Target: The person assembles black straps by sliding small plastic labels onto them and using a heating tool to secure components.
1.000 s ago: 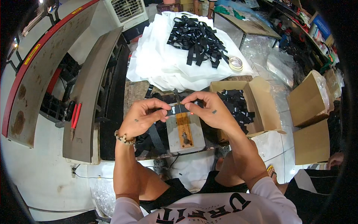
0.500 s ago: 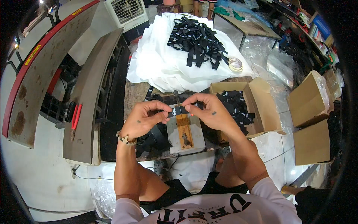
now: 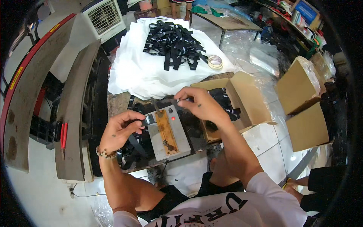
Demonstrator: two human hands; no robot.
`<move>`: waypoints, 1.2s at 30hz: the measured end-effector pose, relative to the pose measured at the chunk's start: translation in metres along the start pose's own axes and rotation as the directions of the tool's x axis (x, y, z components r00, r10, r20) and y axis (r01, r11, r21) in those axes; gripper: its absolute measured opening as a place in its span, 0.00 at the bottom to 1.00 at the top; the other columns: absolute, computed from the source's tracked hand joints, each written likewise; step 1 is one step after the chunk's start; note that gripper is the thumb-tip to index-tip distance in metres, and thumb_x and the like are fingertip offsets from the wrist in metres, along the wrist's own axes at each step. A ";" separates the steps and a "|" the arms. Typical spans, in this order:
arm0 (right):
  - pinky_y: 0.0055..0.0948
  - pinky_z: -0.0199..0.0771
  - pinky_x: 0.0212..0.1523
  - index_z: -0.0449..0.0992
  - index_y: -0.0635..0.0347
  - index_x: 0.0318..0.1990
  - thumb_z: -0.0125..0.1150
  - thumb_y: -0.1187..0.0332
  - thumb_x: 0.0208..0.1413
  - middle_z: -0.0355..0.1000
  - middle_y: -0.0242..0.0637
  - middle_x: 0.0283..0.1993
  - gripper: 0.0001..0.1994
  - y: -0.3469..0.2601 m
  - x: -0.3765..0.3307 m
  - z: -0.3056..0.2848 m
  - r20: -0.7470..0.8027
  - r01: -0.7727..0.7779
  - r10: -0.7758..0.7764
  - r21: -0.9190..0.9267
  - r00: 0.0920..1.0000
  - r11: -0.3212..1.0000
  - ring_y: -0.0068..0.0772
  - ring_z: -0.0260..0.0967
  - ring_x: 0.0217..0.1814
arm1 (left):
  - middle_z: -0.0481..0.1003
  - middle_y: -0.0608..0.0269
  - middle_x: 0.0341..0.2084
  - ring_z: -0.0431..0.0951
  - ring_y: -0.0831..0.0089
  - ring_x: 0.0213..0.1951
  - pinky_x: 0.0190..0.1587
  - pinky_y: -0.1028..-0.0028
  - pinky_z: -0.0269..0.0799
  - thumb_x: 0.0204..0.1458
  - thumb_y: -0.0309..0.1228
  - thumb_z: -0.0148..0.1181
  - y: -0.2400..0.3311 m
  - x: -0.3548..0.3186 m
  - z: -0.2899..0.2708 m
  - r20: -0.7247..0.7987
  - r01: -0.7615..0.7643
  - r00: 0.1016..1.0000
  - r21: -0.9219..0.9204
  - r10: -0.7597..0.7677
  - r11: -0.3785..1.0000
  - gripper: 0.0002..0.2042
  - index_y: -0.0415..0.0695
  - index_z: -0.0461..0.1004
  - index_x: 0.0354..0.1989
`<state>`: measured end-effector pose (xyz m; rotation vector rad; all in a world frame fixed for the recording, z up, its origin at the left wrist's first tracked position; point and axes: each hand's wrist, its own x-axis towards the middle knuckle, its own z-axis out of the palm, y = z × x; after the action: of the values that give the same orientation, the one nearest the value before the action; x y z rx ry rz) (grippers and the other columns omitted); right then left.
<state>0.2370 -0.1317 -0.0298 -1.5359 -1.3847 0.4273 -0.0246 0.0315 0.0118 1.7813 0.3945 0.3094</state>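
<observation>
Both hands pinch a thin black strap (image 3: 151, 118), left hand (image 3: 120, 130) and right hand (image 3: 198, 104) at its ends, over the grey box (image 3: 168, 132); it looks soft and light

1. The 2 bare forearms rise from the lower edge and spread apart toward the hands.
2. The left hand (image 3: 120, 130) is curled, knuckles outward, with thumb and fingertips pinched together at its right side; a beaded bracelet (image 3: 104, 153) circles its wrist.
3. The right hand (image 3: 198, 104) lies palm down, higher and further forward, with thumb and forefinger pinched at its left end.
4. The hands are apart, not touching.
</observation>
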 end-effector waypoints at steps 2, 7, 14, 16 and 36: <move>0.32 0.74 0.43 0.78 0.64 0.40 0.63 0.76 0.54 0.79 0.42 0.37 0.07 0.019 -0.005 -0.018 -0.020 -0.123 0.121 -0.183 0.992 0.975 0.35 0.78 0.41 | 0.78 0.61 0.36 0.79 0.77 0.36 0.38 0.77 0.76 0.60 0.22 0.57 0.007 -0.001 0.001 -0.005 0.011 1.000 -0.022 -0.011 1.000 0.08 0.36 0.75 0.47; 0.39 0.75 0.43 0.79 0.62 0.35 0.67 0.69 0.48 0.79 0.45 0.38 0.08 0.065 -0.014 -0.055 -0.037 -0.361 0.396 -0.497 0.918 0.789 0.50 0.76 0.41 | 0.78 0.61 0.36 0.79 0.77 0.37 0.38 0.78 0.75 0.60 0.21 0.57 0.015 -0.002 0.003 -0.042 0.005 0.999 -0.093 -0.009 0.996 0.09 0.37 0.72 0.48; 0.29 0.75 0.43 0.79 0.62 0.46 0.72 0.63 0.51 0.78 0.41 0.40 0.18 -0.027 0.000 -0.018 -0.169 -0.102 0.120 0.115 0.978 0.988 0.31 0.76 0.39 | 0.79 0.62 0.33 0.79 0.78 0.34 0.36 0.79 0.74 0.58 0.22 0.61 0.019 -0.004 0.015 -0.126 -0.052 0.991 -0.095 0.040 0.994 0.07 0.38 0.73 0.44; 0.25 0.73 0.42 0.77 0.61 0.50 0.72 0.67 0.51 0.77 0.37 0.41 0.20 -0.072 -0.006 0.009 -0.083 -0.021 0.050 0.315 0.995 0.949 0.24 0.74 0.42 | 0.78 0.65 0.34 0.77 0.81 0.34 0.36 0.80 0.73 0.58 0.22 0.61 0.022 -0.003 0.023 -0.087 -0.101 0.992 -0.107 0.092 0.989 0.08 0.38 0.73 0.45; 0.19 0.68 0.41 0.79 0.64 0.45 0.57 0.76 0.62 0.76 0.28 0.38 0.07 -0.050 -0.007 0.015 0.127 -0.221 0.195 0.244 0.973 0.944 0.15 0.68 0.40 | 0.79 0.63 0.32 0.78 0.80 0.33 0.36 0.79 0.74 0.58 0.20 0.60 0.008 0.009 0.018 -0.044 -0.044 0.998 -0.107 0.039 0.993 0.05 0.36 0.76 0.41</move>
<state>0.1957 -0.1383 0.0020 -1.4658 -1.1924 0.7942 -0.0087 0.0177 0.0150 1.6804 0.3639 0.3907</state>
